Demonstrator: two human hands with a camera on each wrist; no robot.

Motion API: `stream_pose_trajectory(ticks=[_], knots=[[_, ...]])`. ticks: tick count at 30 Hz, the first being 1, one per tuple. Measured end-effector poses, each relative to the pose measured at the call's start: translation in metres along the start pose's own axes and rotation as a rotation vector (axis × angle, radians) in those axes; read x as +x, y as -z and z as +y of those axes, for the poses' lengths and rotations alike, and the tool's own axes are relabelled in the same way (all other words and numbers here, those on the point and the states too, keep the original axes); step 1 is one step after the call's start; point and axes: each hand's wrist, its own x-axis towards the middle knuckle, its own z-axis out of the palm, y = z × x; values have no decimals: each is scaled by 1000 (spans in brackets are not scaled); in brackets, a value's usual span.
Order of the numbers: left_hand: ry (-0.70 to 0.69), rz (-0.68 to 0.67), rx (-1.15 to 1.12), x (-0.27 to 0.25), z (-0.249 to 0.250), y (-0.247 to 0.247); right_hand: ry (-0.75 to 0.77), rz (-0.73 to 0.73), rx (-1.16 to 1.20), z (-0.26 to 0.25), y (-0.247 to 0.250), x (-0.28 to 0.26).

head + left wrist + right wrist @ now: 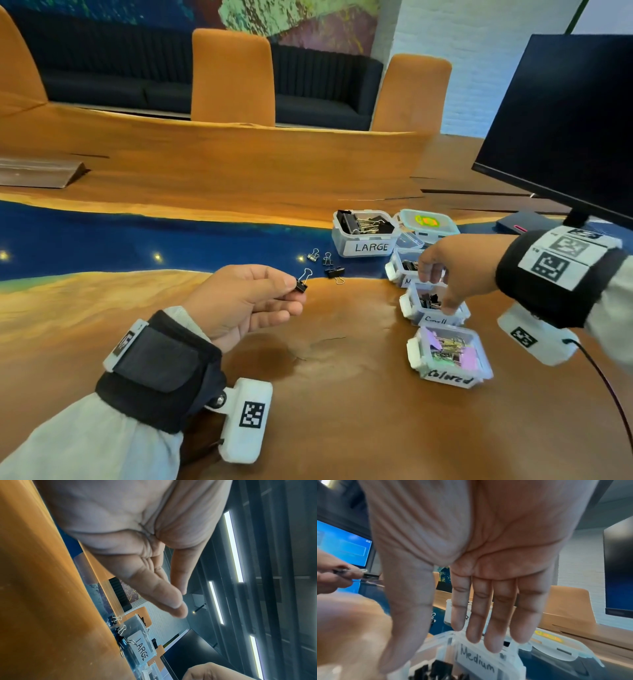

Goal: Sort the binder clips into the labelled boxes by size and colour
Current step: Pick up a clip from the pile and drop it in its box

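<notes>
Your left hand (246, 301) pinches a small clip (301, 285); your right hand (455, 270), fingers slack, seemingly empty, could tip the Small box (435, 318).

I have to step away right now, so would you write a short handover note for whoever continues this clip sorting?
Left hand: pinches a small black clip above the table.
Right hand: open, empty, over the Small box.
Boxes: LARGE box, Medium box, Small and Colored box all hold clips.
Left: box the held clip, then the three loose clips beside LARGE.
</notes>
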Motion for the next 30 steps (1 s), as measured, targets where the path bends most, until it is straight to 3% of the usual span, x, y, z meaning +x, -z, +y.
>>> stream_pose_trajectory(ticks=[10, 17, 20, 25, 30], knots=[[-20, -28, -31, -1, 0, 0, -1, 12, -127, 2, -12, 1], [-92, -86, -44, -8, 10, -10, 92, 167, -19, -14, 1, -5], [-197, -57, 172, -8, 22, -22, 182, 184, 39, -32, 10, -12], [-484, 44, 733, -1, 41, -46, 315, 211, 50, -61, 16, -20], [-508, 30, 1002, 10, 34, -65, 379, 244, 67, -70, 15, -21]])
